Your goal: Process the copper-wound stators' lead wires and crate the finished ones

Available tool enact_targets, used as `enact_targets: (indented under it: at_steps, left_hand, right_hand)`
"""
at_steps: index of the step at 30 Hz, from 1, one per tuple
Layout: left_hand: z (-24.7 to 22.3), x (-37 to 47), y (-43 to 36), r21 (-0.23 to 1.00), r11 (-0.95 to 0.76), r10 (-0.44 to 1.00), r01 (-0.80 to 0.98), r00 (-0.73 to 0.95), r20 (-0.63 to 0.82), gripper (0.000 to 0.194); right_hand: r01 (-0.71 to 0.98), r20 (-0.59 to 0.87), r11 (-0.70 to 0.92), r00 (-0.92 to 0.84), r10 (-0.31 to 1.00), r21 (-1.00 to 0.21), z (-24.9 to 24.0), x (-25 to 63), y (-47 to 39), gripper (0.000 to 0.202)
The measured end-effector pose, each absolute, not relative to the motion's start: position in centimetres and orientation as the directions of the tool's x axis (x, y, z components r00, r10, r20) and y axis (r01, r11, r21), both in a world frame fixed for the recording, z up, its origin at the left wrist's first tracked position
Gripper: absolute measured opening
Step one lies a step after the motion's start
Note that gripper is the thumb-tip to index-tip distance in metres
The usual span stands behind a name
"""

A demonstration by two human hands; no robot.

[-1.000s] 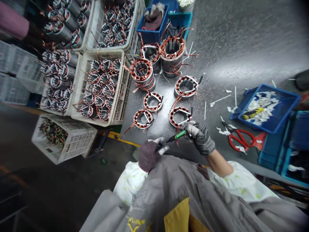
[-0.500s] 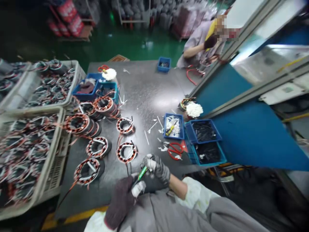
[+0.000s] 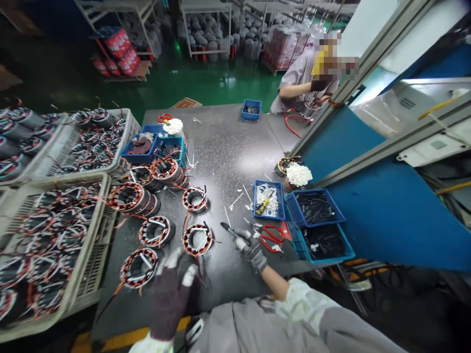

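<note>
My left hand [image 3: 171, 289], in a dark maroon glove with white-wrapped fingertips, is open over the near part of the table, its fingers apart. It is between a wound stator [image 3: 138, 267] on its left and another stator [image 3: 197, 239] with a white and a black sleeve on its right. My right hand [image 3: 253, 251], in a grey striped glove, is low over the table with its fingers on a slim, dark pen-like tool [image 3: 228, 227]. The tool's dark end points up and left; its exact kind is unclear. Red-handled scissors [image 3: 271, 238] lie just right of that hand.
Crates of stators [image 3: 106, 196] stand left of the table, with stacked stators [image 3: 127, 198] beside them. On the right are a blue tray [image 3: 254, 214] of white scraps and bins of black sleeves [image 3: 340, 215]. A co-worker [image 3: 300, 88] sits at the far right.
My hands have separated. The left has moved left toward the stators and opened; the right has moved forward and right with the tool, whose green part showed between both hands before.
</note>
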State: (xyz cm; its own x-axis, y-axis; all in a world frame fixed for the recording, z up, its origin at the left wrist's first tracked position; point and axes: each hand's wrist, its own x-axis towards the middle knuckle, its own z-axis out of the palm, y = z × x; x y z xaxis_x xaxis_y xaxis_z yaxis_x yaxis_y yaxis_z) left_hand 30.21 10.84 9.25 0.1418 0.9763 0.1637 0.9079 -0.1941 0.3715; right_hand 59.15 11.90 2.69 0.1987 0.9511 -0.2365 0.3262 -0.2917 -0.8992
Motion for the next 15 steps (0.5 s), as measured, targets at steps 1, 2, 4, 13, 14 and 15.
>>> enact_targets:
  at_steps: [1, 2, 4, 13, 14, 15]
  left_hand:
    - [9.1, 27.9, 10.7, 0.338, -0.153, 0.977, 0.929, 0.09, 0.196, 0.052]
    - [8.7, 25.5, 10.6, 0.294, -0.133, 0.972, 0.946, 0.067, 0.226, 0.051]
    - [7.7, 20.7, 10.4, 0.179, -0.177, 0.954, 0.968, 0.123, 0.274, 0.051]
    - [2.6, 12.3, 14.0, 0.001, -0.583, 0.78, 0.812, 0.559, 0.281, 0.042]
    - [2.1, 12.4, 15.0, 0.048, -0.61, 0.769, 0.791, 0.576, 0.276, 0.037]
    - [1.8, 12.5, 15.9, 0.101, -0.622, 0.769, 0.776, 0.583, 0.261, 0.033]
  right_hand:
    - [0.355, -0.258, -0.322, 0.218, 0.941, -0.878, 1.8, 59.4, 12.4, 0.042]
    - [0.396, -0.273, -0.347, 0.23, 0.934, -0.85, 0.9, 59.7, 12.9, 0.042]
    - [0.467, -0.301, -0.381, 0.24, 0.923, -0.798, -0.4, 60.0, 13.6, 0.043]
    - [0.804, 0.06, -0.148, 0.223, 0.973, -0.576, 3.8, 50.1, 14.1, 0.042]
    - [0.818, 0.07, -0.077, 0.141, 0.988, -0.571, 4.3, 47.8, 14.8, 0.041]
    - [0.829, 0.054, -0.059, 0.107, 0.993, -0.557, 4.6, 45.6, 15.6, 0.04]
